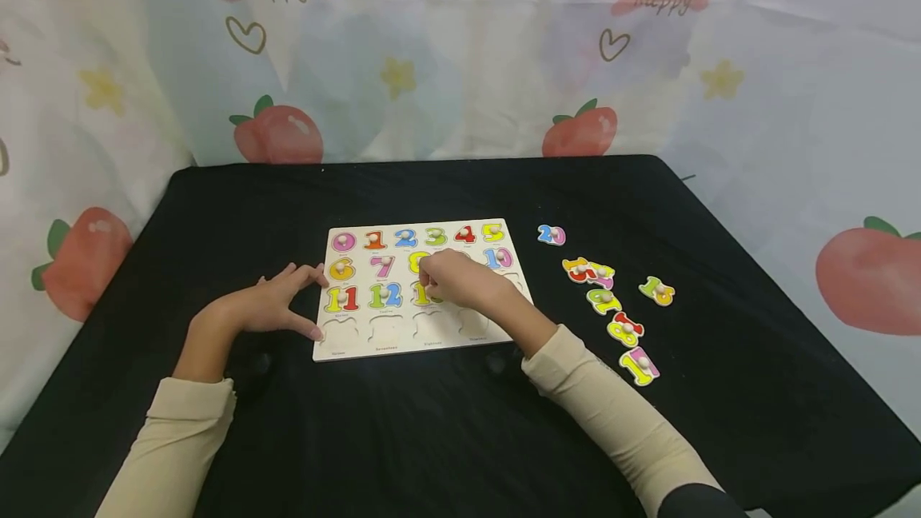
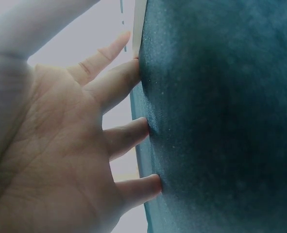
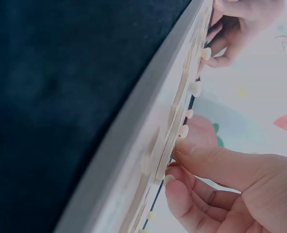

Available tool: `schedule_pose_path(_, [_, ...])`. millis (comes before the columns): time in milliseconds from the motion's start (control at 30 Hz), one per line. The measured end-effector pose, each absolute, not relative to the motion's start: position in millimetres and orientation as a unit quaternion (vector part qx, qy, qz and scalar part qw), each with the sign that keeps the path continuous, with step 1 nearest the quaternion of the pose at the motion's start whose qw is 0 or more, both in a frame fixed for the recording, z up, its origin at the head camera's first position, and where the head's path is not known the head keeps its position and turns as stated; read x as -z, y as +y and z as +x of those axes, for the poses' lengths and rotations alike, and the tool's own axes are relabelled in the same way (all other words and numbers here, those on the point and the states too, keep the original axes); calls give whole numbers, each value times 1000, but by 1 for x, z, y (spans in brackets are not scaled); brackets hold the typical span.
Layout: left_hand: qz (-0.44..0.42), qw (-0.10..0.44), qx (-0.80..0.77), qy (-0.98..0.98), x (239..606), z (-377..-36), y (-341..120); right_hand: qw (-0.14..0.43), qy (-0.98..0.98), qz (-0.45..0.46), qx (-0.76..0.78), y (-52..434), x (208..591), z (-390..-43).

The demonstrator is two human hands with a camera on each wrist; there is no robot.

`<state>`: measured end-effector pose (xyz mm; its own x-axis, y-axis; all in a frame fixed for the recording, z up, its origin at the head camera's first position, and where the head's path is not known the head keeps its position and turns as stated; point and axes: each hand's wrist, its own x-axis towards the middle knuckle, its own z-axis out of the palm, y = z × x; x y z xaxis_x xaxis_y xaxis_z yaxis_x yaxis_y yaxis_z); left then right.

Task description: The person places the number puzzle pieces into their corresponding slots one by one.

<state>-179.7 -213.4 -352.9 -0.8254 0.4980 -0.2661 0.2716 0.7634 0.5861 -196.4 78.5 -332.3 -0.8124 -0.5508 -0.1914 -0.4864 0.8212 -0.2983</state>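
Cream sleeves come in from the bottom of the head view, and both hands work at the wooden number board [image 1: 460,342], which lies flat on the black table cloth [image 1: 403,438]. That board serves as the landmark. The left hand [image 1: 277,306] rests at the board's left edge with fingers spread and nearly straight, fingertips touching the cloth and the board's rim, holding nothing. The right hand [image 1: 464,282] sits over the board's middle row, its thumb and fingers [image 3: 216,167] pinched on a yellow number piece [image 1: 424,292] just right of the 12; the right wrist view shows them closing at the piece's small peg, with the piece at or in its recess, though whether it is fully seated cannot be told.

Right of the board, well apart from it, loose number pieces [image 1: 619,310] lie scattered on the cloth. Along the board's bottom row several cut-outs are bare.

Judging by its look, the piece is thin painted wood: light, stiff, not fragile, with a smooth face that would be slippery to grip flat. The round peg on top is the natural hold, a fingertip pinch being enough. The fit in the recess looks close, so the piece probably needs to go down level rather than tilted, while the board, also light, may slide on the cloth unless steadied at its edge.
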Motion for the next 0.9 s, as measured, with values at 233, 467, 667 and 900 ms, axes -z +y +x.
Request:
schedule_pose_path(233, [212,202,-271,917,356,-180,-215,133,946,-278,104,72,334,-198])
schedule_pose_path(467, [213,208,-269,916,356,-181,-212,160,945,-264,108,88,324,-197])
schedule_pose_path(667, [212,200,-269,918,356,-179,-213,137,952,-240,133,121,296,-201])
schedule_pose_path(900, [213,199,-275,916,356,-179,-214,166,961,-178,129,158,283,-205])
